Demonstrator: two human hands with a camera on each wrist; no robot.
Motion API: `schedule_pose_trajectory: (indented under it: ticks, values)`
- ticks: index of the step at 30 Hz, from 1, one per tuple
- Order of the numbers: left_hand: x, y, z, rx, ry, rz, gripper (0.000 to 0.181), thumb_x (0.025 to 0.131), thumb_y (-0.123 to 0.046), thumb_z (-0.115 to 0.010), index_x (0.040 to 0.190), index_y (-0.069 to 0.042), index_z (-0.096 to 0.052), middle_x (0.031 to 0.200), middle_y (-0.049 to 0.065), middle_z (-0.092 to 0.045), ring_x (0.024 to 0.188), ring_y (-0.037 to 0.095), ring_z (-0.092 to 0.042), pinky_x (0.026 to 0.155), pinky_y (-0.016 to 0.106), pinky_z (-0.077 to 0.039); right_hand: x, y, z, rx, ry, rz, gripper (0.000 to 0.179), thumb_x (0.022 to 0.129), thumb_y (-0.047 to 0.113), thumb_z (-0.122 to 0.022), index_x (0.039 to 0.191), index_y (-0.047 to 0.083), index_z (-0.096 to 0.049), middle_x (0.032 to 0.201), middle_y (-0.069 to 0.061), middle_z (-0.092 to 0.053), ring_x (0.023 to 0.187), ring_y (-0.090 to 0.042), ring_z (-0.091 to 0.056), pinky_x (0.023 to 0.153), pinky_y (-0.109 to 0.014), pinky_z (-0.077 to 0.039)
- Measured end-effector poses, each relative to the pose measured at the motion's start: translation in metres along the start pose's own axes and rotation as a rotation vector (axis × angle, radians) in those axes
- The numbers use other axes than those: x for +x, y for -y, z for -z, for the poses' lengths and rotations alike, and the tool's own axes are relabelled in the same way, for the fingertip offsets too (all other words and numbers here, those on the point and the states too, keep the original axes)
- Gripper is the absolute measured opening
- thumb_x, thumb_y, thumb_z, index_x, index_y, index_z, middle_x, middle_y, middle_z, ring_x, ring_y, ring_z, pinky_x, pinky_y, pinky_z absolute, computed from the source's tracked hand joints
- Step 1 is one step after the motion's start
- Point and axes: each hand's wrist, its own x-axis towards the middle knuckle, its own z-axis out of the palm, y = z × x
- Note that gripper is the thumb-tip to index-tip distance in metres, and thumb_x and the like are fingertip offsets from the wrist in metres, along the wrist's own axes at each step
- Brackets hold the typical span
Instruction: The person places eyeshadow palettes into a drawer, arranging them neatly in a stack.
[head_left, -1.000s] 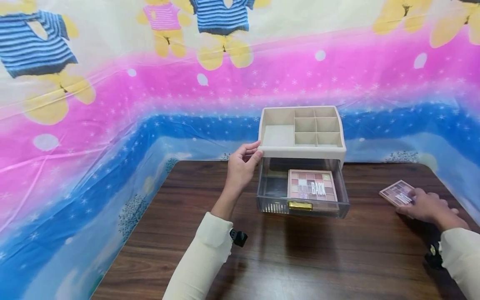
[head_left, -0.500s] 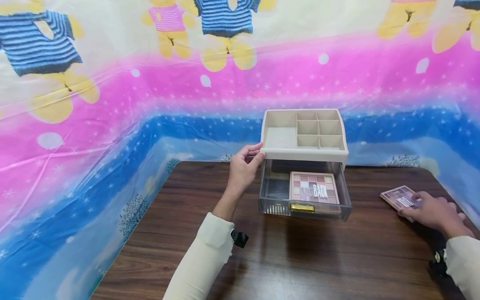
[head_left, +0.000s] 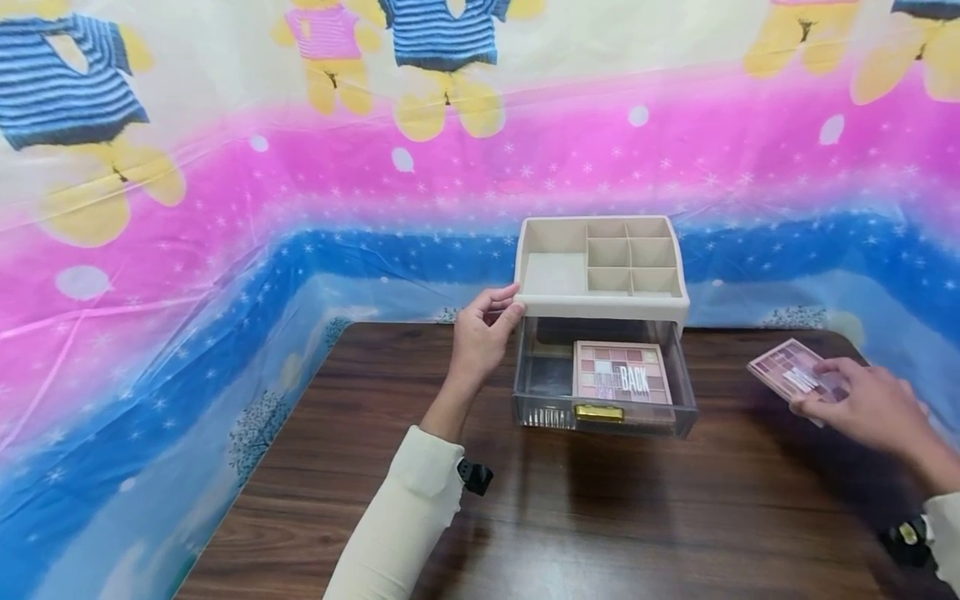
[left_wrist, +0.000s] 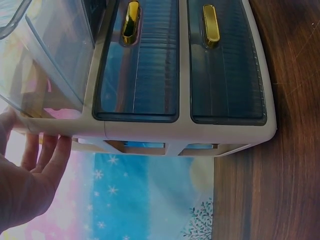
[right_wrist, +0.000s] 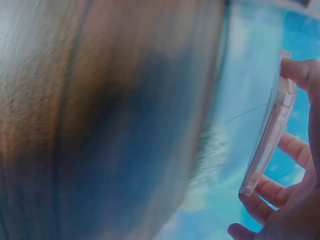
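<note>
Small palette (head_left: 787,367) pinched in the right hand (head_left: 873,406), held above the table (head_left: 322,467) right of a beige organizer (head_left: 603,307), organizer edge gripped by the left hand (head_left: 480,337), second palette (head_left: 618,371) laid in the pulled-out drawer (head_left: 551,412)

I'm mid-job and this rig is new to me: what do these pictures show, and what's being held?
There is no robot: the left hand and right hand are a person's. The wide picture is taken from the head, looking forward and down. The other two come from the wrists, each facing that hand's work. On the table stands an organizer with one drawer pulled open, a palette lying inside. The left-wrist picture also shows two shut drawers. The left hand holds the organizer's side edge; the right hand grips a second palette, raised off the table.
</note>
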Motion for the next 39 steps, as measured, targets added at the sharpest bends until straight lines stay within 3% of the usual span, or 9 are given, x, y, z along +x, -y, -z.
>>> schedule_pose_trajectory:
  ticks: [5,9,12,19,22,25,29,39]
  values:
    - [0.001,0.0,0.0,-0.003,-0.002,0.003,0.032,0.096,-0.014,-0.071,0.127,-0.006,-0.071,0.115,0.019,-0.074,0.097,0.027,-0.071,0.078,0.022,-0.057,-0.004,0.032,0.027,0.075,-0.002,0.033,0.078,0.078,0.051,-0.084,0.132,0.002,-0.057,0.118,-0.043,-0.055,0.101,-0.053,-0.051,0.069,-0.061,-0.042]
    - [0.0,0.0,0.0,-0.003,0.0,0.003,0.032,0.097,-0.014,-0.071,0.127,-0.005,-0.07,0.115,0.019,-0.074,0.097,0.026,-0.071,0.079,0.023,-0.057,-0.009,0.057,0.047,0.131,-0.001,0.089,0.077,0.076,0.043,-0.088,0.135,0.004,-0.058,0.119,-0.04,-0.053,0.094,-0.046,-0.052,0.058,-0.041,-0.043]
    - [0.0,0.0,0.0,0.003,-0.005,0.001,0.032,0.097,-0.014,-0.071,0.127,-0.005,-0.07,0.115,0.019,-0.074,0.098,0.027,-0.071,0.079,0.023,-0.057,-0.012,0.077,0.06,0.172,-0.006,0.144,0.076,0.074,0.036,-0.091,0.136,0.008,-0.059,0.122,-0.035,-0.053,0.091,-0.038,-0.052,0.059,-0.031,-0.038]
    - [0.0,0.002,-0.001,-0.007,-0.007,-0.006,0.032,0.096,-0.014,-0.071,0.127,-0.004,-0.07,0.115,0.02,-0.074,0.097,0.027,-0.071,0.078,0.021,-0.056,-0.022,0.121,0.081,0.229,-0.008,0.318,0.077,0.068,0.025,-0.094,0.136,0.018,-0.06,0.129,-0.019,-0.056,0.104,-0.021,-0.045,0.071,-0.035,-0.042]
    - [0.0,0.002,-0.001,-0.015,-0.007,-0.01,0.032,0.096,-0.013,-0.071,0.127,-0.005,-0.07,0.114,0.02,-0.074,0.097,0.027,-0.071,0.079,0.021,-0.056,-0.025,0.141,0.086,0.249,-0.001,0.369,0.078,0.065,0.023,-0.096,0.135,0.025,-0.061,0.133,-0.012,-0.059,0.11,-0.014,-0.044,0.079,-0.044,-0.044]
    - [0.0,0.001,-0.001,-0.022,-0.01,-0.012,0.031,0.096,-0.014,-0.072,0.126,-0.006,-0.071,0.114,0.02,-0.074,0.097,0.027,-0.071,0.08,0.022,-0.056,-0.025,0.16,0.089,0.277,0.025,0.395,0.077,0.064,0.025,-0.097,0.133,0.029,-0.062,0.136,-0.009,-0.059,0.12,-0.019,-0.046,0.09,-0.055,-0.043]
    - [0.001,0.002,0.0,-0.023,-0.011,-0.014,0.031,0.096,-0.014,-0.072,0.126,-0.006,-0.071,0.114,0.02,-0.073,0.098,0.027,-0.071,0.08,0.023,-0.056,-0.02,0.182,0.09,0.281,0.077,0.421,0.072,0.065,0.026,-0.094,0.131,0.029,-0.063,0.14,-0.012,-0.057,0.127,-0.033,-0.046,0.093,-0.067,-0.041]
    - [0.0,0.001,0.0,-0.006,-0.007,-0.03,0.032,0.096,-0.013,-0.072,0.126,-0.004,-0.071,0.115,0.02,-0.074,0.099,0.03,-0.071,0.08,0.024,-0.057,-0.006,0.23,0.085,0.208,0.123,0.548,0.064,0.071,0.037,-0.089,0.129,0.027,-0.063,0.137,-0.006,-0.06,0.127,-0.032,-0.047,0.097,-0.06,-0.041]
